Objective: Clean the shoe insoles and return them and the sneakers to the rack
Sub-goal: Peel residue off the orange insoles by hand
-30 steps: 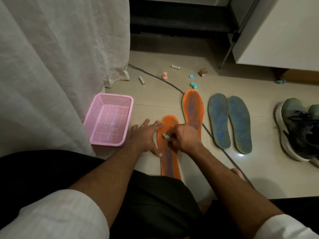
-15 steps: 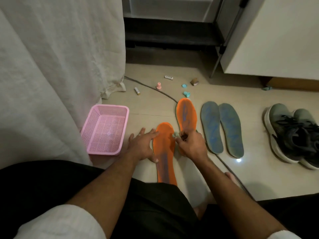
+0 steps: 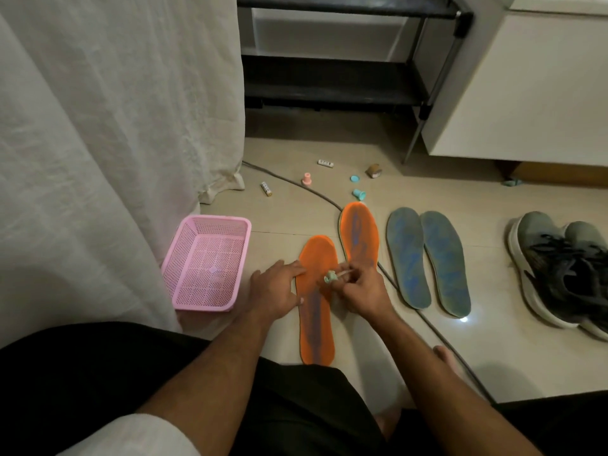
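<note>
Since the frame a second before, the right hand [image 3: 360, 291] had lifted off the middle of the near orange insole [image 3: 317, 304] toward that insole's right edge, and the small pale green tool [image 3: 330, 277] now showed clear of the knuckles instead of being buried under them. Its fingers were curled and pinched on the tool, whose green head pointed left over the insole's upper half; whether the head touched the surface could not be told. The left hand [image 3: 276, 291] lay flat on the floor at the insole's left edge, fingers straight and spread, the fingertips [image 3: 297, 268] pressing onto the orange rim to pin it.

Judging from that, the step was scrubbing this insole, and the grey-blue smear down its centre looked not yet worked off. It would go best with short strokes along the insole's length, away from the pinning hand, so the thin piece would not buckle or skate on the smooth tile. The left hand would need to shift heelward as the work moved down.

Beyond the near insole's toe, to the right, lay the second orange insole [image 3: 358, 235], resting on a grey cable [image 3: 316, 192]. Further right lay the pair of blue-grey insoles [image 3: 427, 258], then the dark sneakers [image 3: 559, 268]. Left of the near insole stood a pink basket [image 3: 207, 261]. Behind everything, the black rack [image 3: 332, 80] waited.
</note>
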